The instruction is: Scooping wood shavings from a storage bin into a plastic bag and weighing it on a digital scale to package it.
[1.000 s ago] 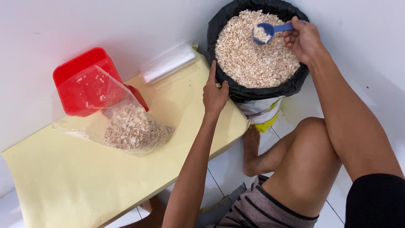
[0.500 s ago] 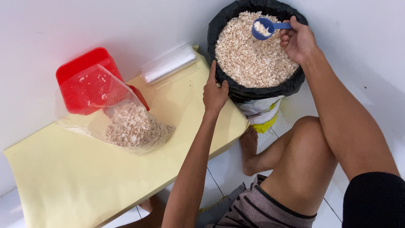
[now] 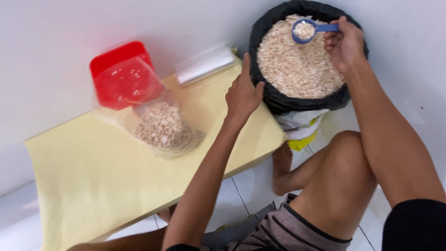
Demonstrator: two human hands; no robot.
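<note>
My right hand (image 3: pixel 344 45) grips the handle of a small blue scoop (image 3: pixel 305 30) that holds a little pale flaked grain, just above the heap in a bucket lined with a black bag (image 3: pixel 269 95). My left hand (image 3: pixel 242 94) rests flat on the yellow table (image 3: pixel 107 186), its fingers against the black bag's rim. On the table to the left lies a clear plastic bag (image 3: pixel 162 128) partly filled with the same grain, leaning on a red box (image 3: pixel 121 74).
A roll of clear plastic bags (image 3: pixel 206 65) lies at the table's back edge against the white wall. My bare knee (image 3: pixel 346 153) and foot (image 3: pixel 281 167) are on the white tiled floor beside the bucket.
The scoop has stayed over the far part of the grain heap, with less grain in it now. My left hand has kept its place on the table by the bag's rim.
</note>
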